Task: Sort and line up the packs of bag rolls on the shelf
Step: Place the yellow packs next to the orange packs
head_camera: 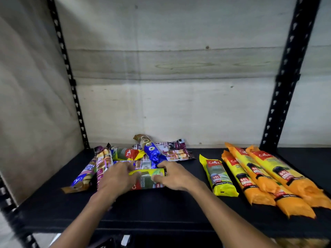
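Yellow-green pack, crosswise between hands

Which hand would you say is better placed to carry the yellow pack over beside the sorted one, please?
Probably the right hand: it grips the yellow pack at the end nearer the sorted yellow pack. The left hand would have to cross over.

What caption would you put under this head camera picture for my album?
Both hands, left and right, hold a yellow pack from the jumbled pile; orange packs already lie lined up on the shelf.
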